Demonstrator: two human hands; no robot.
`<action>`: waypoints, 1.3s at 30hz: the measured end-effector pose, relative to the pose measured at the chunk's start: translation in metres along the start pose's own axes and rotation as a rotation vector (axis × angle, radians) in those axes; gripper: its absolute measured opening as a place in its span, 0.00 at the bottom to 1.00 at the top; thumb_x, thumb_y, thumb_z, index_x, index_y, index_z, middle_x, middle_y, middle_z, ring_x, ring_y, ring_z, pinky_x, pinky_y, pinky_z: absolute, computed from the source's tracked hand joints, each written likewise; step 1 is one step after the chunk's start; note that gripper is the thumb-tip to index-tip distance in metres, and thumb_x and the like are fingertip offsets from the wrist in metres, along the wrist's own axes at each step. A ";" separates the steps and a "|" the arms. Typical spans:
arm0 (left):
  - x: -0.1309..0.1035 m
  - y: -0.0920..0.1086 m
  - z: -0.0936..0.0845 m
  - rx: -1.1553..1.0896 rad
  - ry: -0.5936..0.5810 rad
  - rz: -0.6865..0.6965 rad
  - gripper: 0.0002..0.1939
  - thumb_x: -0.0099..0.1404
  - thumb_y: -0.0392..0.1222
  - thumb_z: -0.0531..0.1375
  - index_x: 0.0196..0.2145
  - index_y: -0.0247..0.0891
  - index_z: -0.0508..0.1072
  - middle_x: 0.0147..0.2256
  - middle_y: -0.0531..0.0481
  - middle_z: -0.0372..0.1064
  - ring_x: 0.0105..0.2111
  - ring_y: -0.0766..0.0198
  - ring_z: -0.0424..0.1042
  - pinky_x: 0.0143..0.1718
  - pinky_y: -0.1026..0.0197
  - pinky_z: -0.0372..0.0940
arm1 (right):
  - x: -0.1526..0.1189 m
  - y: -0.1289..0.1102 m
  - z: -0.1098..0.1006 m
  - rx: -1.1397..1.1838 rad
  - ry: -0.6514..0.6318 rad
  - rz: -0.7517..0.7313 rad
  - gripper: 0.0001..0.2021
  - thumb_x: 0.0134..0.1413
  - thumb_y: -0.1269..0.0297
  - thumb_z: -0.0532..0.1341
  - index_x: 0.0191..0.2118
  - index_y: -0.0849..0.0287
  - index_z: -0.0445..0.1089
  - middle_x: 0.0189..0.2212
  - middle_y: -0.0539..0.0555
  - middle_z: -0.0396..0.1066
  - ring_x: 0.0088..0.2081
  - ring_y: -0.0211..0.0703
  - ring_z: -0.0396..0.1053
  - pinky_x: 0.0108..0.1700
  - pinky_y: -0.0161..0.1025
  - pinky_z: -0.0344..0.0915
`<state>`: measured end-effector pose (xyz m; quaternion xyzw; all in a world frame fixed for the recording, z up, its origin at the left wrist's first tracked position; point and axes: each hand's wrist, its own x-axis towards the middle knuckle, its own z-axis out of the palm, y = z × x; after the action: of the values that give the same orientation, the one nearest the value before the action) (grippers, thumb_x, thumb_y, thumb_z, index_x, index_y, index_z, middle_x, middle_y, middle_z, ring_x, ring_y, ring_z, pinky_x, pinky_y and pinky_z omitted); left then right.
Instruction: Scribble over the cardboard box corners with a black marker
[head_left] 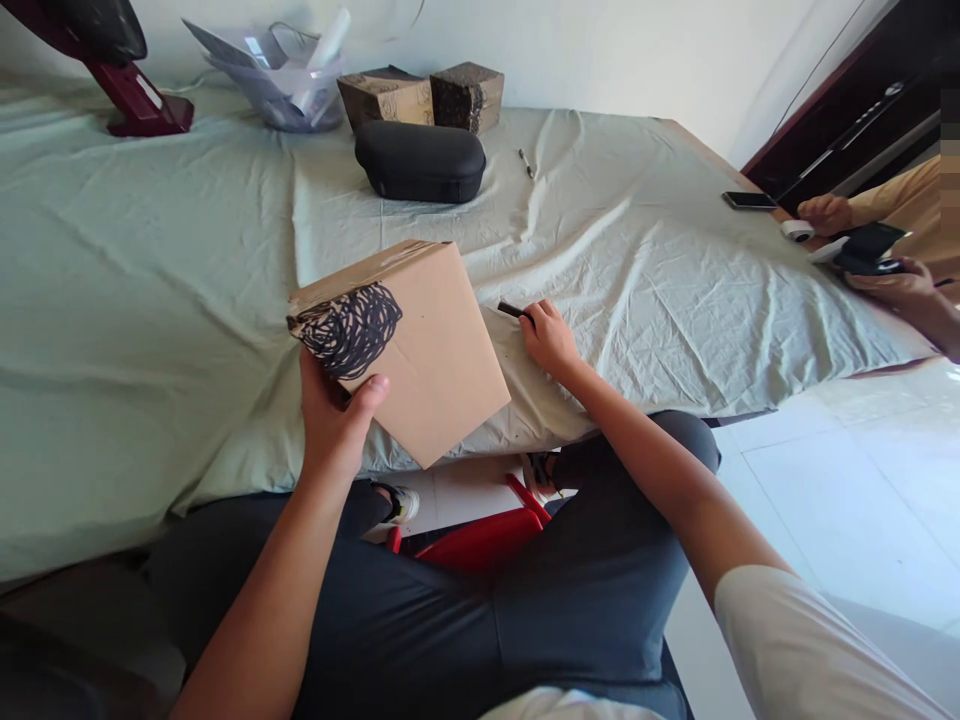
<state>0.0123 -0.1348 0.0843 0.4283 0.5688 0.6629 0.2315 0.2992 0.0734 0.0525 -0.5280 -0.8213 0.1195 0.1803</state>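
Observation:
A cardboard box (442,360) is held tilted at the table's front edge, its plain face turned up toward me. Dense black scribbles cover its left corner. My left hand (337,410) grips that corner from below, thumb on the near face and the other fingers hidden behind the box. To the right of the box, my right hand (551,338) rests close to the cloth, its fingers closed on a black marker (514,311). The marker points left toward the box without touching it.
On the cloth-covered table (210,220) stand a black case (420,162), two patterned boxes (469,97), a clear basket (292,95) and a dark red stand (146,105). A pen (526,163) lies behind. At right, another person's hands (896,285) hold a dark device near a phone (748,201).

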 end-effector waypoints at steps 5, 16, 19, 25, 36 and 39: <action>0.002 0.003 0.001 -0.001 0.001 0.021 0.42 0.60 0.63 0.76 0.64 0.43 0.70 0.62 0.40 0.75 0.64 0.44 0.76 0.74 0.38 0.67 | -0.001 -0.001 -0.002 0.100 0.020 0.016 0.16 0.77 0.58 0.52 0.50 0.57 0.75 0.56 0.68 0.78 0.58 0.61 0.74 0.56 0.51 0.71; 0.004 0.002 -0.001 -0.010 0.015 0.016 0.41 0.60 0.60 0.76 0.64 0.42 0.70 0.62 0.40 0.76 0.62 0.46 0.77 0.72 0.41 0.69 | 0.000 -0.010 -0.008 0.960 0.469 0.074 0.29 0.68 0.24 0.54 0.42 0.47 0.64 0.30 0.46 0.63 0.29 0.41 0.61 0.34 0.40 0.63; 0.004 0.003 -0.001 -0.003 0.010 0.006 0.43 0.60 0.62 0.77 0.65 0.42 0.70 0.63 0.40 0.75 0.63 0.45 0.76 0.72 0.41 0.69 | -0.004 -0.018 -0.014 1.084 0.488 0.081 0.29 0.68 0.23 0.54 0.41 0.46 0.61 0.29 0.45 0.59 0.28 0.42 0.61 0.32 0.40 0.63; 0.003 0.004 0.000 -0.018 0.006 0.018 0.43 0.59 0.63 0.77 0.64 0.42 0.70 0.63 0.39 0.75 0.63 0.44 0.77 0.72 0.39 0.70 | -0.012 -0.030 -0.025 1.324 0.458 -0.014 0.25 0.64 0.29 0.63 0.45 0.45 0.63 0.25 0.41 0.51 0.25 0.40 0.53 0.29 0.39 0.57; 0.002 -0.002 -0.002 -0.008 0.010 0.049 0.42 0.59 0.59 0.77 0.64 0.44 0.72 0.63 0.40 0.77 0.61 0.45 0.78 0.69 0.42 0.71 | -0.012 -0.022 -0.027 1.333 0.395 -0.053 0.27 0.66 0.30 0.68 0.41 0.48 0.63 0.29 0.41 0.60 0.19 0.30 0.52 0.20 0.33 0.48; 0.003 -0.006 -0.003 -0.027 0.026 0.055 0.43 0.56 0.60 0.78 0.64 0.45 0.73 0.62 0.40 0.78 0.59 0.46 0.80 0.64 0.45 0.74 | -0.011 -0.018 -0.023 1.271 0.385 -0.050 0.29 0.66 0.25 0.65 0.39 0.48 0.61 0.29 0.42 0.60 0.19 0.31 0.50 0.20 0.34 0.47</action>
<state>0.0076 -0.1324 0.0791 0.4322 0.5507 0.6820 0.2116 0.2978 0.0564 0.0783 -0.3116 -0.5560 0.4798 0.6029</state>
